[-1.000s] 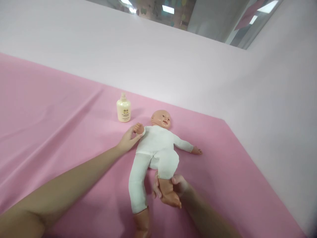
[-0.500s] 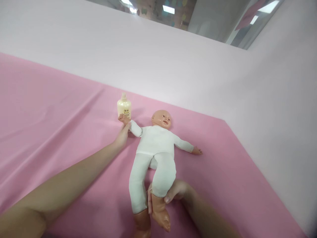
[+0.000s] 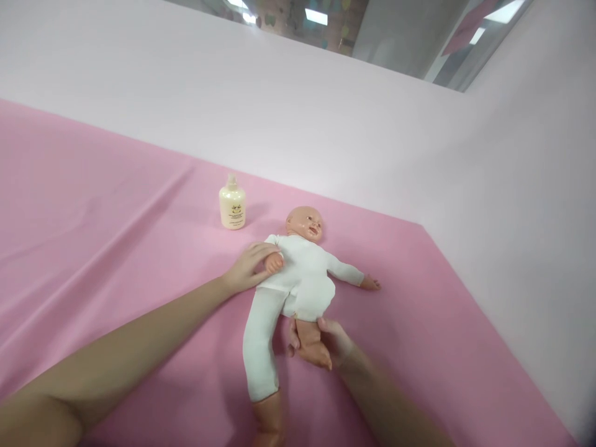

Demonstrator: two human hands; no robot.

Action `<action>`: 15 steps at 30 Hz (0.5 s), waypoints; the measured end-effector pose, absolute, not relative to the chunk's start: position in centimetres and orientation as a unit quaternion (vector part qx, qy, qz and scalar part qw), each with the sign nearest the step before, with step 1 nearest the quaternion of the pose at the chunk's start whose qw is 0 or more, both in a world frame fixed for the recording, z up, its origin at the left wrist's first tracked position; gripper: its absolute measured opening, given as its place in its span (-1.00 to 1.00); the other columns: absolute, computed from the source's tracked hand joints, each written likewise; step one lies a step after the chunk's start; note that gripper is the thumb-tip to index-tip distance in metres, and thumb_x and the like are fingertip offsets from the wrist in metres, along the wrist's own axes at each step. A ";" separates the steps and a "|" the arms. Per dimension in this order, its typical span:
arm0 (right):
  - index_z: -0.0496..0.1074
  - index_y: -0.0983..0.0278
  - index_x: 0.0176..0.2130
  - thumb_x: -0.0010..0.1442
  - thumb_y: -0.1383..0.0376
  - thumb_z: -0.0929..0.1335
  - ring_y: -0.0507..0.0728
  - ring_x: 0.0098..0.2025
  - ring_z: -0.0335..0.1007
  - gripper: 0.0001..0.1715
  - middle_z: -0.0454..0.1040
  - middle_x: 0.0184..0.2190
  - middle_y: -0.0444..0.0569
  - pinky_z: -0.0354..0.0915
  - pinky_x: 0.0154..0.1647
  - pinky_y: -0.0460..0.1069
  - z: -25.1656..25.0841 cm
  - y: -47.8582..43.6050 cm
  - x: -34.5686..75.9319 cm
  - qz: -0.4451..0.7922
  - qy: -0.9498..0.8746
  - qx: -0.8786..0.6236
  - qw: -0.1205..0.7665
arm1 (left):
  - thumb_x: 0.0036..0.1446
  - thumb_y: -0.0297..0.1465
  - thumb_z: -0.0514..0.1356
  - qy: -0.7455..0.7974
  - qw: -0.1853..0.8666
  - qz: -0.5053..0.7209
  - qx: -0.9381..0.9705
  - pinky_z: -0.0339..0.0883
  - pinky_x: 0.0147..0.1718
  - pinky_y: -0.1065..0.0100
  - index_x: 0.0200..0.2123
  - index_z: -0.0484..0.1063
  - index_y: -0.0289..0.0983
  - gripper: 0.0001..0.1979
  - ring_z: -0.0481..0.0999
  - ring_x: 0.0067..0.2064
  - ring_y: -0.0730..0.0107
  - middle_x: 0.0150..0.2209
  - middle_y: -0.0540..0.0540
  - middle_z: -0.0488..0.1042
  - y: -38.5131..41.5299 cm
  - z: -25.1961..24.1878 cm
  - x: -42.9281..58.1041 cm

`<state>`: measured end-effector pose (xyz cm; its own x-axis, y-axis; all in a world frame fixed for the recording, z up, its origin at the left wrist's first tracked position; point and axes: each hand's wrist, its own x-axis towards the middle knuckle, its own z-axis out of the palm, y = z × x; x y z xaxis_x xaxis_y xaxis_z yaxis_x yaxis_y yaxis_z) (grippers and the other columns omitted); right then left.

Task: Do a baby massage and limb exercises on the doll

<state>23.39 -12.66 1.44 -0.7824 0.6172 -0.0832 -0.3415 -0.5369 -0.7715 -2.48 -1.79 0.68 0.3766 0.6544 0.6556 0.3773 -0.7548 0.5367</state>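
A baby doll with a white cloth body lies on its back on a pink sheet, its head away from me. My left hand is closed around the doll's arm on the left, holding its small hand against the chest. Lower down, my right hand wraps the ankle of the leg on the right. That leg is bent, with its knee pushed up toward the belly. The other leg lies straight toward me, and the other arm is stretched out to the right.
A cream-coloured pump bottle stands upright on the sheet, left of the doll's head. Behind the sheet rises a white wall with a window at the top. Another white wall borders the right side.
My left hand has brought the doll's arm inward from beside the bottle onto its chest. My right hand has pushed the held leg up, bending it further.
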 end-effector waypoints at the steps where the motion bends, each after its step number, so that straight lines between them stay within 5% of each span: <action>1: 0.53 0.37 -0.17 0.07 -0.22 0.45 0.08 -0.38 0.35 -0.28 0.43 -0.44 -0.05 0.33 -0.24 0.02 1.7 -12.6 23.3 0.853 -0.379 -0.194 0.302 | 0.27 -0.16 0.24 0.299 0.131 0.446 0.833 0.28 0.19 0.00 0.15 0.43 -0.18 -0.56 0.46 0.15 0.01 0.10 -0.24 0.53 -1.8 0.8 -2.5; 7: 0.54 0.32 -0.16 0.16 -0.23 0.41 0.04 -0.45 0.15 -0.33 0.34 -0.48 -0.13 0.27 -0.29 0.01 2.0 -12.4 23.5 0.837 -0.344 -0.223 0.362 | 0.31 -0.18 0.20 0.287 0.083 0.411 0.861 0.29 0.18 0.01 0.19 0.42 -0.19 -0.57 0.46 0.16 0.03 0.12 -0.25 0.53 -1.5 0.8 -2.6; 15: 0.51 0.38 -0.15 0.15 -0.22 0.42 0.06 -0.42 0.24 -0.29 0.38 -0.47 -0.09 0.30 -0.27 0.02 2.1 -12.6 23.4 0.845 -0.350 -0.215 0.342 | 0.27 -0.12 0.22 0.325 0.139 0.424 0.834 0.27 0.20 -0.01 0.12 0.44 -0.18 -0.57 0.46 0.17 0.00 0.11 -0.24 0.54 -1.8 1.3 -2.6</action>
